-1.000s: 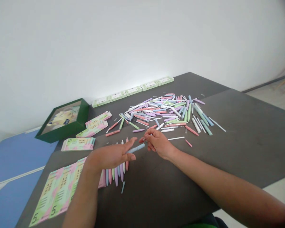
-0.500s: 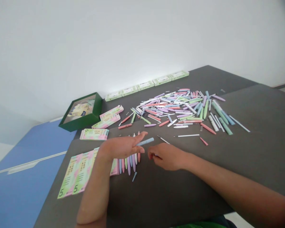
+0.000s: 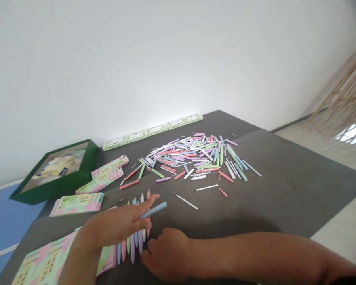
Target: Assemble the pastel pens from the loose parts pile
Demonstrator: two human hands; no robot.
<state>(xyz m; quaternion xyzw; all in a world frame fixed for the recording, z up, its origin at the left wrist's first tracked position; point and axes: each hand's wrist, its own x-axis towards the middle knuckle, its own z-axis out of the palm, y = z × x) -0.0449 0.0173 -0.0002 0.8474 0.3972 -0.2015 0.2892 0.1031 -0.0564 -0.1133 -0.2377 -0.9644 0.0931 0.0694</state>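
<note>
My left hand holds a light-blue pen barrel between thumb and fingers, its end pointing right. Below and behind that hand, a row of pastel pens lies side by side, partly covered. My right hand is low over the tabletop just right of the row. Its fingers are curled, and whatever they may hold is hidden. Beyond the hands lie two white pen refills, one slanted and one nearly level, and a small red pen tip.
A large heap of pen parts spreads over the dark table. At left are a green box with plastic-wrapped contents, printed cards and more cards nearer me. Flat green-and-white boxes line the wall.
The view has swung right, so things appear farther left and lower. My right hand has come down toward the near table, where a small blue piece lay. My left hand keeps the blue barrel.
</note>
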